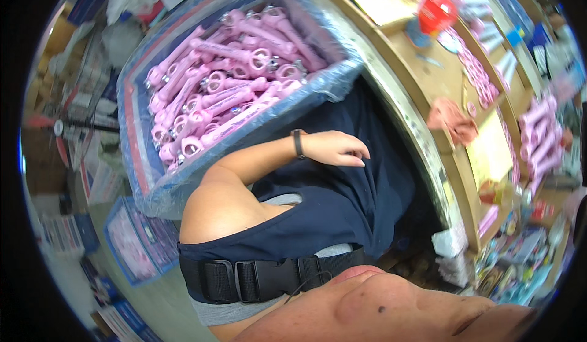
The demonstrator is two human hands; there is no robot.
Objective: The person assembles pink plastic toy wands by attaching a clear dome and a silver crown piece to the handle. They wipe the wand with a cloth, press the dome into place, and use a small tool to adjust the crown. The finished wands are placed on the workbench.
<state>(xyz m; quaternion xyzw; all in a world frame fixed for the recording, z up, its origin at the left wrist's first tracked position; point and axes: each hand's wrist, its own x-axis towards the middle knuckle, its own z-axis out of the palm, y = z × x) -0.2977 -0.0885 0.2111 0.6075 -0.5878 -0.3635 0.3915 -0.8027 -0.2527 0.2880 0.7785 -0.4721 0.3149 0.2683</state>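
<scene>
My left hand (335, 148), with a dark band at the wrist, hovers over the dark navy apron (324, 207) on my lap. Its fingers are loosely bent, thumb and forefinger slightly apart, and nothing shows between them. Beyond the forearm stands a large bin lined with clear bluish plastic (136, 152). It is heaped with pink plastic sticks (223, 100) that have round ring-shaped ends and shiny metal-like bits. The hand touches neither the bin nor the sticks. My right hand is out of view.
On the right runs a worktable with a cardboard tray (400, 42). About it are a red-topped container (435, 13), pink rings (477, 73), a crumpled salmon cloth (452, 122), a yellowish bottle (502, 193) and stacked pink tubes (541, 134). A blue-edged crate (137, 241) stands at lower left.
</scene>
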